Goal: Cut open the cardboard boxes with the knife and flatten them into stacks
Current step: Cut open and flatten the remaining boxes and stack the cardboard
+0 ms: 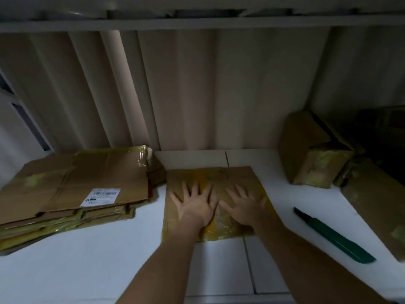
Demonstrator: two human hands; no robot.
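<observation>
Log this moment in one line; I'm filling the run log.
step: flattening | left hand, right hand: pressing box flat | knife: idle, right | stack: left

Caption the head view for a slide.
Both hands, left and right, press a flattened box beside the stack.

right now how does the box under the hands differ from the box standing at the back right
The box under the hands lies pressed flat on the white table; the box at the back right still stands folded up with volume. The left hand and right hand press the flat one with spread fingers; nothing touches the standing one. The flat one sits centred, the other near the wall. Both are brown cardboard with yellowish tape.
</observation>
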